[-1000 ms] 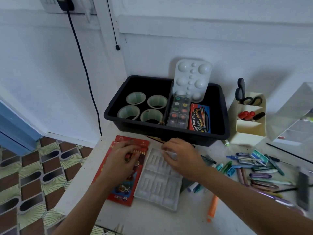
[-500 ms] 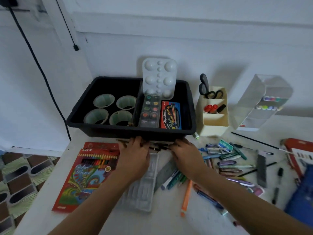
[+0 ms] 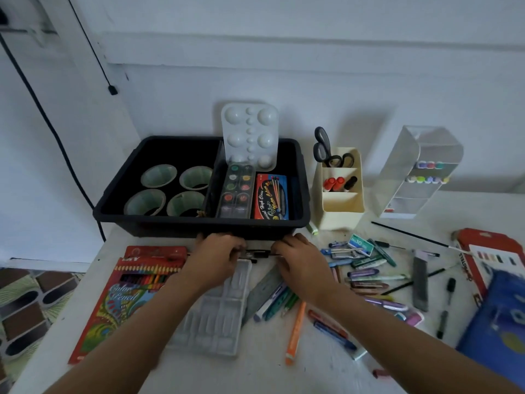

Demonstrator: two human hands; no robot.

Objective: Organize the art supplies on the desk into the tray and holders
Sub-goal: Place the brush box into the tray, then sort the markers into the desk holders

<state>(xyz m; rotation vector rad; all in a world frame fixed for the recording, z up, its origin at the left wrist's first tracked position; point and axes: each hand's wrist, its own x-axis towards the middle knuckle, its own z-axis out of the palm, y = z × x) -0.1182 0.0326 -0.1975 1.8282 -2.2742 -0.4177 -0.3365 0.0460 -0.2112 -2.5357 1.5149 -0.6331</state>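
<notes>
Brushes [image 3: 257, 254], a thin dark bundle, lie crosswise between both hands, low over the counter [image 3: 255, 376] and just in front of the black tray [image 3: 170, 221]. Shafts are slim and black with one metal band; count unclear. Left hand [image 3: 217, 258] is palm down, fingers curled on the bundle's left end. Right hand [image 3: 302, 264] grips the right end likewise. Left forearm crosses a clear plastic insert [image 3: 216, 322].

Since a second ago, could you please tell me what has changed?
Both hands moved forward to the front of the black tray. The left hand let go of the pencil box, the right hand left the clear insert, and both now grip the thin brushes between them. The tray's contents stayed put.
</notes>
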